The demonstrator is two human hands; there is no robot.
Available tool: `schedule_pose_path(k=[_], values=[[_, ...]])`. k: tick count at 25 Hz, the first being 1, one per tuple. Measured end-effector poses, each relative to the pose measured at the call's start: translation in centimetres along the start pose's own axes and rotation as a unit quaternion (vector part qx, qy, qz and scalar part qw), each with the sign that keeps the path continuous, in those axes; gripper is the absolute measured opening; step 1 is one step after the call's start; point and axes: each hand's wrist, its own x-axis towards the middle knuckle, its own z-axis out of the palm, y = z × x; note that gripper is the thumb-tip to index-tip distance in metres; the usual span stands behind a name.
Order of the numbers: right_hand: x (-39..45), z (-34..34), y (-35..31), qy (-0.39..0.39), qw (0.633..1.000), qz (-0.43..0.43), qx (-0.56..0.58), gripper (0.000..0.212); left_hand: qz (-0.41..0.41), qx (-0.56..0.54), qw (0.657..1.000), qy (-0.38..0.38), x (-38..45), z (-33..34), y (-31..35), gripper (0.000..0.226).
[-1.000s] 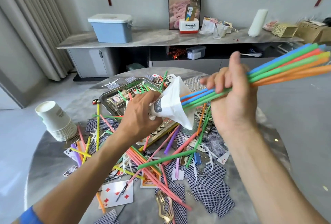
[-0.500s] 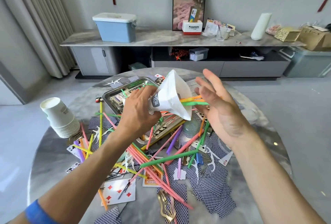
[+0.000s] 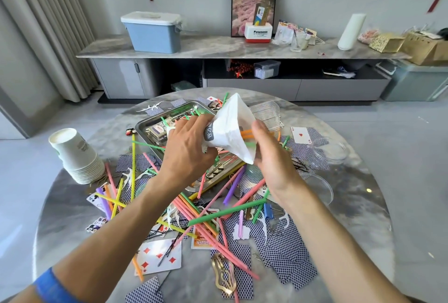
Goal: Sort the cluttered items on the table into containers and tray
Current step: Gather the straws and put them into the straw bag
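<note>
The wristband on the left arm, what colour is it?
Blue: the wristband shows plainly in the head view, bottom left.

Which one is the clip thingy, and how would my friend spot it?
Start at the round grey table and find the long green straw near its middle. Just right of that straw's upper end lies the binder clip. It is the only small, solid blue piece there, with wire handles.

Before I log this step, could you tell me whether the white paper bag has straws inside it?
Yes: orange and green straw ends poke from the white paper bag, gripped by the left hand.
</note>
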Motion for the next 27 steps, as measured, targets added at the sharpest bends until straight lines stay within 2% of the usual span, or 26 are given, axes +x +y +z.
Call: schedule_pose_path(k=[2, 3, 6, 7, 9, 11, 12, 15, 17, 19, 21, 23, 27], values=[[-0.2, 0.8, 0.6, 0.031, 0.997, -0.019, -0.073, 0.03, 0.024, 0.008, 1.0, 0.0, -0.3, 0.1, 0.1, 0.053], [-0.3, 0.9, 0.6, 0.038, 0.997, -0.013, -0.072, 0.03, 0.035, 0.016, 0.999, 0.007, -0.4, 0.1, 0.2, 0.052], [-0.1, -0.4, -0.3, 0.029, 0.999, 0.025, 0.03, 0.03, 0.041, 0.047, 0.997, 0.04, -0.2, 0.0, 0.1, 0.052], [0.0, -1.0, -0.6, 0.043, 0.997, 0.03, 0.049, 0.025, 0.035, 0.061, 0.996, 0.046, 0.3, -0.1, -0.3, 0.053], [-0.1, -2.1, -0.7, 0.117, 0.99, 0.054, 0.048, 0.018, 0.015, 0.095, 0.994, 0.045, 1.7, -0.4, -1.4, 0.053], [0.0, -3.2, 0.1, 0.187, 0.979, 0.085, -0.009, 0.018, -0.008, 0.128, 0.991, 0.033, 4.0, -0.3, -2.9, 0.053], [0.0, -3.6, 0.5, 0.197, 0.975, 0.099, -0.039, 0.019, -0.02, 0.143, 0.989, 0.022, 5.0, 0.0, -3.6, 0.054], [0.0, -3.7, 1.6, 0.155, 0.968, 0.142, -0.135, 0.021, -0.063, 0.157, 0.985, -0.03, 7.1, 2.2, -5.6, 0.054], [0.6, -4.0, 2.8, 0.087, 0.94, 0.157, -0.291, 0.02, -0.092, 0.127, 0.985, -0.07, 7.1, 3.7, -6.4, 0.057], [1.6, -5.2, 3.7, 0.045, 0.883, 0.167, -0.437, 0.018, -0.1, 0.111, 0.985, -0.082, 6.1, 4.9, -6.8, 0.064], [3.0, -7.2, 4.2, 0.06, 0.877, 0.187, -0.439, 0.018, -0.076, 0.112, 0.989, -0.066, 4.5, 5.5, -6.8, 0.06], [4.5, -9.2, 5.3, 0.102, 0.873, 0.208, -0.429, 0.017, -0.033, 0.106, 0.992, -0.067, 2.9, 5.8, -6.8, 0.042], [6.5, -10.7, 9.1, 0.149, 0.811, 0.246, -0.509, 0.019, 0.049, 0.069, 0.987, -0.137, 0.7, 6.5, -5.1, 0.023]])
